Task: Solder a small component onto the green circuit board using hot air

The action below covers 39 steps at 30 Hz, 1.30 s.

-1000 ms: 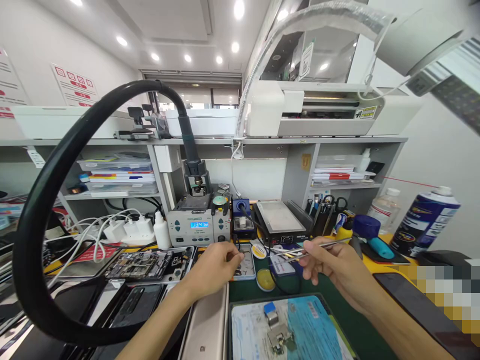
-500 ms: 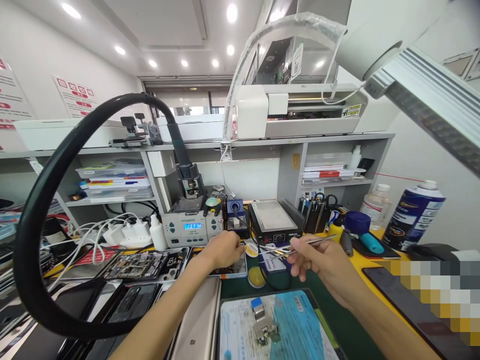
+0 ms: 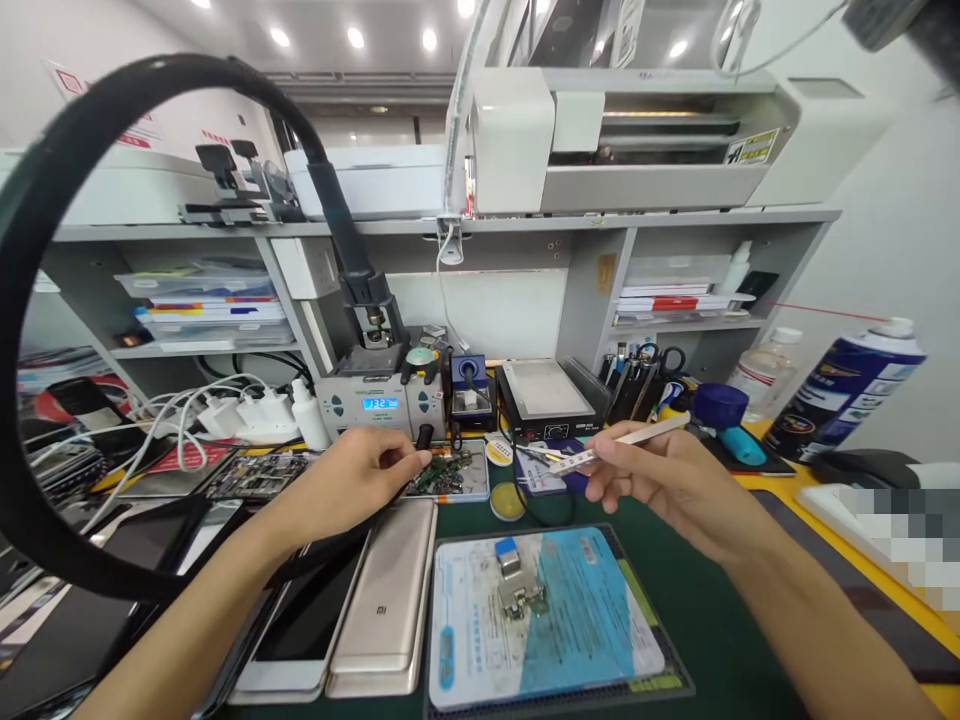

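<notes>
My left hand [image 3: 375,470] has its fingers pressed together at the left edge of a tray of small circuit parts [image 3: 469,470]; what it pinches, if anything, is too small to make out. Tweezers [image 3: 637,434] rest between the thumb and fingers of my right hand [image 3: 637,480], their tips pointing left over a purple and white card [image 3: 541,482]. Below and between the hands, a small metal part with a blue end [image 3: 517,580] lies on a blue and white pad [image 3: 600,620].
A gold phone [image 3: 386,590] and a white-framed phone [image 3: 300,640] lie left of the pad. Behind stand a hot-air station [image 3: 375,405] with a thick black hose [image 3: 45,180], a heating plate [image 3: 544,390], a yellow tin [image 3: 507,501] and a spray can [image 3: 844,390].
My left hand has moved left, uncovering the tray's parts. The tweezers have turned in my right hand and now show their flat side. The view has tilted downward.
</notes>
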Each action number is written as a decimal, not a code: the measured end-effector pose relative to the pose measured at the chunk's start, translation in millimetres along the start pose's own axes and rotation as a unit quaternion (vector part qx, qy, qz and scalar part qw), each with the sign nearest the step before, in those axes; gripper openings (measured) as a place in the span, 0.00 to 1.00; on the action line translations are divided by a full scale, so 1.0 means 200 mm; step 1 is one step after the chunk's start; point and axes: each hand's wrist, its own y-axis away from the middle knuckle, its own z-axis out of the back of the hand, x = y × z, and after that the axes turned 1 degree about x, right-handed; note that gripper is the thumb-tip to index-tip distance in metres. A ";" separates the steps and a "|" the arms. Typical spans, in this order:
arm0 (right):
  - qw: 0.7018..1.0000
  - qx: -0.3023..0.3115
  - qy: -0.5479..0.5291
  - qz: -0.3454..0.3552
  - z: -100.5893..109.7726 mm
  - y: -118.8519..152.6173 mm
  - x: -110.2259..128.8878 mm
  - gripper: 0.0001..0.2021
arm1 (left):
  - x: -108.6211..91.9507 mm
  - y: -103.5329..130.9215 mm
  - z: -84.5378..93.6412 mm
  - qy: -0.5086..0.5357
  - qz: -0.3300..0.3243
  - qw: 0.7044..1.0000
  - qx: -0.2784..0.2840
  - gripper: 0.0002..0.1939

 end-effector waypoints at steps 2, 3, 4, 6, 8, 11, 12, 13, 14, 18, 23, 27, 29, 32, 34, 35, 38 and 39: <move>1.000 0.009 0.013 -0.013 0.00 0.00 0.00 0.16 | 0.01 0.07 -0.02 0.018 0.007 1.000 0.003 0.24; 1.000 0.011 0.021 -0.017 0.00 0.00 -0.01 0.16 | 0.01 0.10 -0.04 0.026 0.008 1.000 0.009 0.23; 0.999 0.010 0.031 -0.019 0.01 -0.01 -0.01 0.17 | 0.01 0.12 -0.05 0.031 0.006 0.999 0.016 0.22; 0.998 -0.004 0.069 -0.012 0.01 -0.01 -0.02 0.19 | 0.00 0.13 -0.07 0.029 0.002 0.999 0.024 0.18; 0.992 -0.032 0.123 0.008 0.02 -0.02 -0.03 0.21 | 0.01 0.11 -0.08 0.019 -0.003 1.000 0.010 0.15; 0.976 -0.068 0.202 0.043 -0.01 -0.04 -0.08 0.19 | 0.05 0.06 -0.10 0.001 -0.007 0.999 -0.050 0.12; 0.971 -0.070 0.224 0.051 -0.02 -0.05 -0.10 0.18 | 0.06 0.04 -0.11 -0.004 -0.009 0.997 -0.072 0.12; 0.965 -0.068 0.245 0.058 -0.05 -0.06 -0.12 0.17 | 0.09 0.02 -0.12 -0.009 -0.011 0.996 -0.092 0.13; 0.960 -0.062 0.264 0.064 -0.08 -0.06 -0.14 0.16 | 0.11 0.01 -0.14 -0.014 -0.013 0.994 -0.110 0.13; 0.937 -0.029 0.338 0.085 -0.21 -0.10 -0.17 0.14 | 0.19 0.00 -0.19 -0.035 -0.019 0.987 -0.155 0.13; 0.893 -0.002 0.437 0.109 -0.33 -0.22 -0.18 0.11 | 0.24 0.03 -0.21 -0.063 -0.030 0.981 -0.179 0.13; 0.867 0.008 0.487 0.108 -0.36 -0.29 -0.19 0.11 | 0.23 0.06 -0.22 -0.088 -0.043 0.977 -0.187 0.12; 0.858 0.010 0.502 0.104 -0.37 -0.31 -0.20 0.12 | 0.21 0.06 -0.22 -0.100 -0.049 0.976 -0.188 0.12; 0.847 0.017 0.521 0.098 -0.38 -0.33 -0.20 0.13 | 0.19 0.07 -0.22 -0.116 -0.055 0.974 -0.186 0.11; 0.841 0.019 0.532 0.096 -0.39 -0.34 -0.20 0.13 | 0.19 0.08 -0.22 -0.124 -0.060 0.973 -0.185 0.11; 0.839 0.018 0.535 0.095 -0.40 -0.34 -0.20 0.14 | 0.19 0.08 -0.22 -0.127 -0.063 0.973 -0.185 0.11; 0.837 0.018 0.540 0.092 -0.41 -0.34 -0.20 0.15 | 0.19 0.08 -0.22 -0.135 -0.070 0.971 -0.186 0.11; 0.837 0.018 0.539 0.091 -0.41 -0.34 -0.20 0.15 | 0.19 0.08 -0.23 -0.137 -0.072 0.970 -0.186 0.11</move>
